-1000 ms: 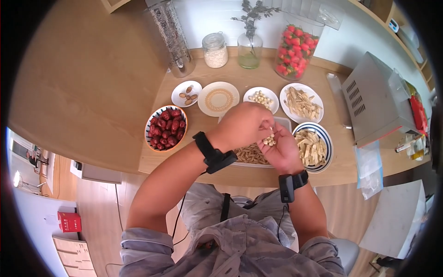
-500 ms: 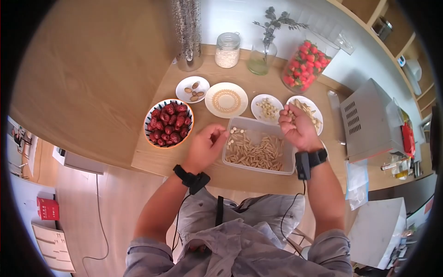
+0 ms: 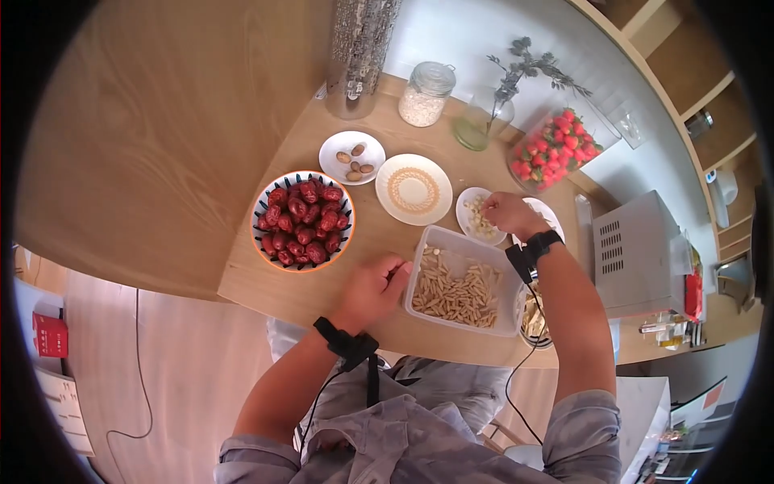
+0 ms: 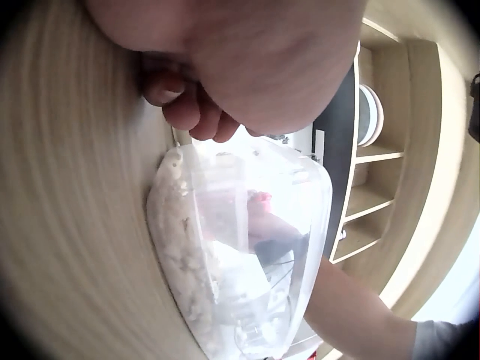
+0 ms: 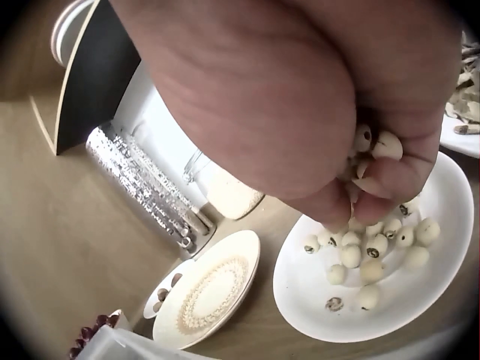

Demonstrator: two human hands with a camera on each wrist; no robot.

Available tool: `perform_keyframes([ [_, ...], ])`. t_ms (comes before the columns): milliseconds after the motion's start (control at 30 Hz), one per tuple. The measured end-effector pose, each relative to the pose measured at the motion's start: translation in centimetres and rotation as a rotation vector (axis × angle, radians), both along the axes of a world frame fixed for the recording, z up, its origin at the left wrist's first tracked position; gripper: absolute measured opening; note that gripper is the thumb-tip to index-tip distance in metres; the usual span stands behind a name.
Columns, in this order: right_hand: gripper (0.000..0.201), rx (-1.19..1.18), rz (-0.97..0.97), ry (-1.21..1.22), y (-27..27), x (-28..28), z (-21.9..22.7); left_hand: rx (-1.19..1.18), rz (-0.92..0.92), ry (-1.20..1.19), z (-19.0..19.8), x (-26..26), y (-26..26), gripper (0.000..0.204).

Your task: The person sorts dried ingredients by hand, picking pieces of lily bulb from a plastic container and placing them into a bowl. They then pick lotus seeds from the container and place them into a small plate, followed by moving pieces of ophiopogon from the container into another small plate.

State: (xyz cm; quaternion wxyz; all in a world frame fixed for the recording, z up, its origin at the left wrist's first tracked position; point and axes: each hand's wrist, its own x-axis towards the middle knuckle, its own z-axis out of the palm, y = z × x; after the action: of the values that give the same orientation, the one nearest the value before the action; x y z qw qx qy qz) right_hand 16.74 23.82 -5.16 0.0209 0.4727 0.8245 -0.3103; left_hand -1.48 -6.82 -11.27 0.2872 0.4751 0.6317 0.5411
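My right hand [image 3: 506, 213] hovers over a small white plate [image 3: 468, 211] of pale lotus seeds. In the right wrist view the right hand [image 5: 360, 161] pinches several lotus seeds [image 5: 375, 146] in curled fingers just above the plate [image 5: 315, 277], where more seeds [image 5: 367, 255] lie. My left hand [image 3: 377, 284] rests on the wooden table with loosely curled fingers against the left wall of a clear plastic container [image 3: 415, 270] of tan strips. The left wrist view shows the left hand [image 4: 195, 105] next to the container [image 4: 247, 225], holding nothing.
Left of the container stands a bowl of red dates [image 3: 302, 219]. Behind are a plate of almonds [image 3: 351, 157], a patterned plate [image 3: 414, 189], an oat jar [image 3: 426, 95], a vase [image 3: 476, 129] and a strawberry jar [image 3: 556, 149]. A metal appliance [image 3: 637, 254] stands right.
The hands parted from above the container. The right hand carried its seeds back over the small seed plate. The left hand dropped to the table beside the container.
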Motion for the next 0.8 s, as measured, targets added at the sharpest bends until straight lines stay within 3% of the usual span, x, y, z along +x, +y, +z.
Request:
perform_keyframes([
  [167, 0.016, 0.194, 0.211, -0.088, 0.3, -1.9, -0.2, 0.014, -0.015, -0.016, -0.2, 0.0, 0.2, 0.021],
  [367, 0.017, 0.153, 0.303, -0.122, -0.3, -3.3, 0.5, 0.026, -0.020, -0.038, -0.9, 0.1, 0.3, 0.020],
  [467, 0.018, 0.254, 0.439, -0.077, 0.1, -3.0, -0.1, 0.029, -0.022, -0.017, -0.7, 0.0, 0.3, 0.019],
  [800, 0.017, 0.221, 0.453, -0.041, -0.5, -2.6, 1.7, 0.033, -0.019, -0.026, -0.9, 0.1, 0.3, 0.017],
])
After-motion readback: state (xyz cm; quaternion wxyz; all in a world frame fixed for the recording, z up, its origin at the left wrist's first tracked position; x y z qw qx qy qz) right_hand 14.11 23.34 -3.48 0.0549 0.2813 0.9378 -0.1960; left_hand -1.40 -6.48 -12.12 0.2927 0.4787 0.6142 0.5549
